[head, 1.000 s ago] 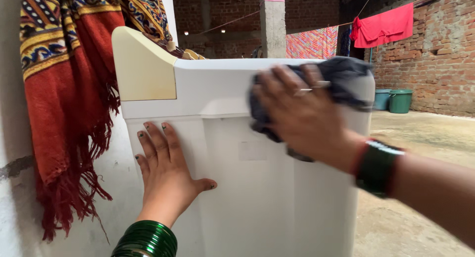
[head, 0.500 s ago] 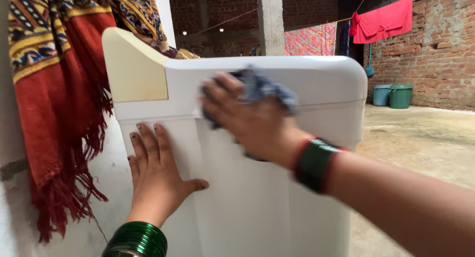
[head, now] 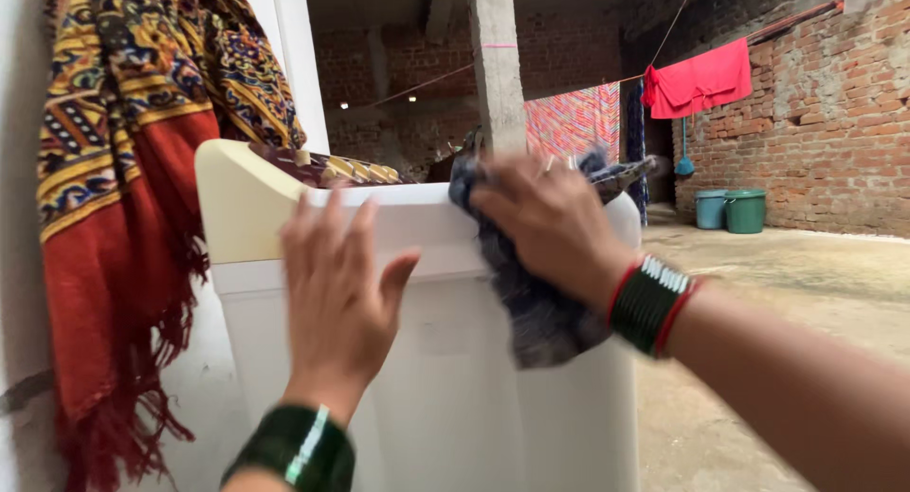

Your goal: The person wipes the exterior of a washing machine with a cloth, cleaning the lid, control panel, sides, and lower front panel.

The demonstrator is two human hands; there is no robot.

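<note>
A white washing machine [head: 445, 397] with a cream control panel fills the middle of the head view. My right hand [head: 555, 222] presses a dark blue-grey cloth [head: 536, 307] against the machine's upper front edge; the cloth hangs down below my palm. My left hand [head: 336, 293] is raised in front of the machine's upper left front, fingers spread, holding nothing. Whether it touches the panel I cannot tell. Green bangles circle both wrists.
A red and yellow patterned shawl [head: 123, 198] hangs at the left against a white wall. A concrete pillar [head: 498, 65] stands behind the machine. Red cloth [head: 697, 75] hangs on a line by a brick wall. Two green buckets [head: 730, 209] stand on the bare ground at right.
My right hand has slid the cloth from the machine's right side toward the middle, then up to the top edge. My left hand has lifted from the lower front panel to higher up.
</note>
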